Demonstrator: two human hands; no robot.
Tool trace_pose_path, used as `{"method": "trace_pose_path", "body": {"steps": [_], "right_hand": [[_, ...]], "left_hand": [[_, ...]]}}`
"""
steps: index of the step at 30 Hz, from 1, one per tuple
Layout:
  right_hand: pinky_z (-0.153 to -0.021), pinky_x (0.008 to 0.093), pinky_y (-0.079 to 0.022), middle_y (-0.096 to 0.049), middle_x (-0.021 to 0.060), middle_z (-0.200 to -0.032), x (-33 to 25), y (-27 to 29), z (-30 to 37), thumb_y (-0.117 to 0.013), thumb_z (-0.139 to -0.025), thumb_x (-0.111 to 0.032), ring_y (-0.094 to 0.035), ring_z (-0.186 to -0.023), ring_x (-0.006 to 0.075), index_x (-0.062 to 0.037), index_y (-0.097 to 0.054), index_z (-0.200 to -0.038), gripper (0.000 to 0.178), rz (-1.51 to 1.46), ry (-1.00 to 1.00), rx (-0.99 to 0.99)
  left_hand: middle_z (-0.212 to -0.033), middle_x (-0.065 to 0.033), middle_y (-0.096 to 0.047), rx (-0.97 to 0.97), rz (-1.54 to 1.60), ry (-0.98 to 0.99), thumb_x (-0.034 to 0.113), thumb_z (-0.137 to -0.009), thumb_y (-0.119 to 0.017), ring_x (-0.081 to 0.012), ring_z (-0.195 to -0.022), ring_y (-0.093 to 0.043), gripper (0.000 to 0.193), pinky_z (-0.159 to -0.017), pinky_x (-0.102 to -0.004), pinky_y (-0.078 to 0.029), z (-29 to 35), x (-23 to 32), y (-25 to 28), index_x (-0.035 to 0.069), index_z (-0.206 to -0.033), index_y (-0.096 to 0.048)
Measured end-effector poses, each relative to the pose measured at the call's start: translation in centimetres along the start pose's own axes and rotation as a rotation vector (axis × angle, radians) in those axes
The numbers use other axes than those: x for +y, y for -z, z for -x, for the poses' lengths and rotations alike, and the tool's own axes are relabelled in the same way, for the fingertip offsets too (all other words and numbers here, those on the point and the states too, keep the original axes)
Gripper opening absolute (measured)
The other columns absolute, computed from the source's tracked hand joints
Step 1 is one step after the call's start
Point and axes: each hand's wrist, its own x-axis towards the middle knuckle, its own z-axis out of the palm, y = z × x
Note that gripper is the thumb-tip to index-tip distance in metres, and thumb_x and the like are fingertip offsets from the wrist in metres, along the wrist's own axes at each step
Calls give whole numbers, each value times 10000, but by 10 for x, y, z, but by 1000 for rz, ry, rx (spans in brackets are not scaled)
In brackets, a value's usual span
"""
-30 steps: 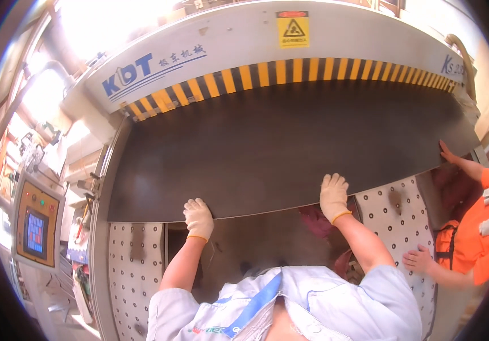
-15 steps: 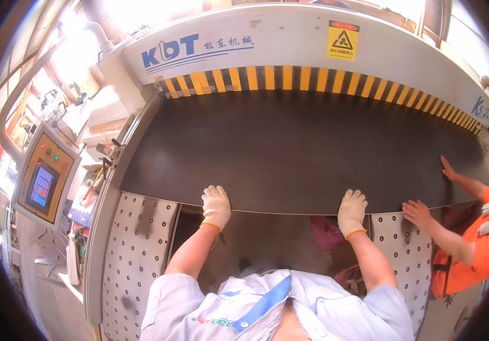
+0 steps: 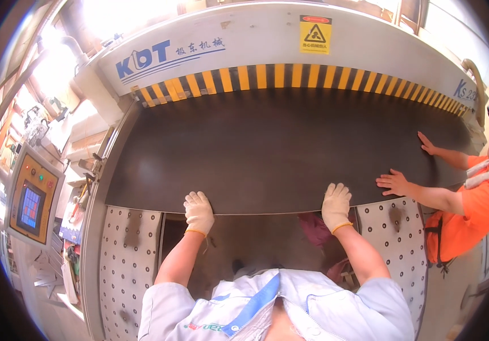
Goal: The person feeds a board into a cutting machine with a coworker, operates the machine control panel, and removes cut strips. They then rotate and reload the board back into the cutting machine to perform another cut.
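A large dark board [image 3: 267, 153] lies flat before me and reaches in under the striped front of a big machine. My left hand [image 3: 199, 211], in a white knitted glove with an orange cuff, rests over the board's near edge, fingers stretched onto its top. Farther right, my right hand [image 3: 336, 206], gloved alike, lies over the same edge with its fingers laid forward. Whether either thumb goes below the edge is hidden. Near the board's right end, a co-worker's bare hands [image 3: 393, 183] lie spread on its surface.
The machine's white beam [image 3: 244, 40] carries yellow-black stripes and a yellow warning sign [image 3: 315, 35]. A control panel with a lit screen [image 3: 31, 202] hangs at left. Perforated white support tables [image 3: 128, 256] flank me. The co-worker in an orange shirt [image 3: 460, 227] stands at right.
The whole scene has shifted left in my view. The co-worker's near hand has moved from the board's edge farther onto its top. My hands keep their places on the edge.
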Motion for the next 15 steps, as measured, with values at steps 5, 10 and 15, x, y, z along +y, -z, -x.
{"method": "trace_pose_path", "body": {"steps": [5,10,15], "right_hand": [[-1041,566,-531,-635,254,-1417,3,-1,1,-625,-1089,-157,-625,-1251,432,34,-621,-1547,496,-28,-15,-9],[-1054,567,-525,-630,257,-1436,-3,3,-1,-619,-1100,-161,-622,-1269,436,30,-617,-1546,485,13,-7,-15],[-1055,552,-526,-628,247,-1437,-1,-3,-3,-623,-1099,-159,-622,-1279,429,23,-612,-1554,490,-44,-14,-41]], "left_hand": [[-1593,-359,-591,-13,-42,6,188,-1005,-802,-506,-1453,-607,715,-1172,-569,-552,-5,5,-4,-132,-1587,-538],[-1604,-357,-590,86,-108,11,168,-986,-810,-499,-1443,-614,736,-1161,-545,-561,-2,-4,-16,-134,-1596,-531],[-1642,-377,-576,-81,9,29,175,-1024,-778,-523,-1463,-612,684,-1184,-577,-554,-5,0,3,-130,-1594,-557]]}}
